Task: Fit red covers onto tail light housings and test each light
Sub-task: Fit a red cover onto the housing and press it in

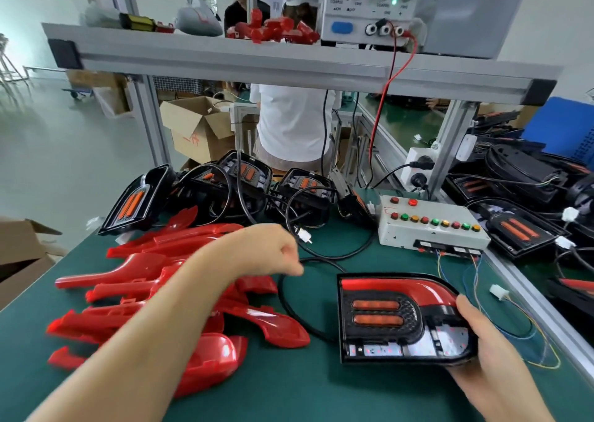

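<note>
A black tail light housing (398, 318) with a red cover along its top and right side lies on the green mat at the front right. My right hand (482, 334) grips its right edge, thumb on top. Its black cable (289, 306) loops off to the left. My left hand (273, 251) hovers above the mat with fingers curled, over the cable; whether it pinches the cable I cannot tell. Several loose red covers (154, 296) are piled at the left. Several uncovered housings (244, 177) with tangled cables sit at the back.
A white test box (427, 228) with coloured buttons stands at the back right, thin wires and a white connector (499, 292) trailing from it. A power supply (369, 6) sits on the shelf above. More housings (517, 231) lie beyond the right rail. A person in white stands behind the bench.
</note>
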